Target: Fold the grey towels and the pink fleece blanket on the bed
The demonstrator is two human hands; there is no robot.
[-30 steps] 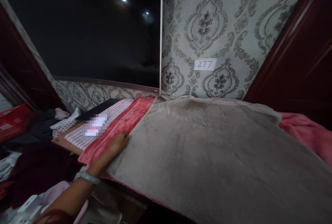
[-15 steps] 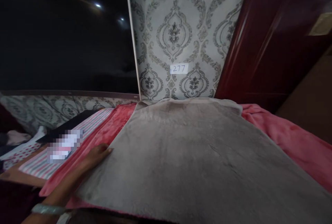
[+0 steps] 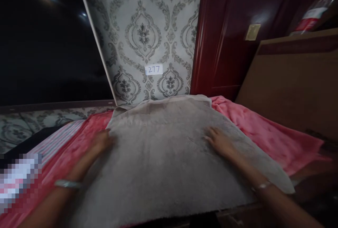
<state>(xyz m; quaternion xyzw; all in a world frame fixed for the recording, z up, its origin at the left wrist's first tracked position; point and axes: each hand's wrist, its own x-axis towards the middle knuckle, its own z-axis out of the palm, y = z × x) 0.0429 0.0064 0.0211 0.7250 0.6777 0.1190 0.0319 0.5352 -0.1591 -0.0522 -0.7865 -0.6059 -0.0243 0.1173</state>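
A grey cloth [image 3: 169,157] lies spread flat over a pink blanket [image 3: 258,133], reaching from the patterned wall [image 3: 144,34] at the back to the near edge of the surface. Both hands rest on it, palms down and fingers loosely spread, gripping nothing.

The left hand [image 3: 101,140] lies on the cloth's left edge, right where the grey meets the pink blanket showing beside it. A pale bangle [image 3: 67,184] sits on that wrist. The right hand [image 3: 219,141] lies flat on the right part of the cloth, a little inside its right edge, with a thin bracelet [image 3: 261,186] on the wrist. The two hands are well apart, with a wide stretch of cloth between them.

To the left of the blanket lies a striped fabric [image 3: 56,141]. On the wall just behind the cloth is a small white label [image 3: 154,69] reading 277. A dark red wooden door [image 3: 227,34] stands to the right of the wall, and a brown board [image 3: 293,83] leans beyond the blanket on the right.
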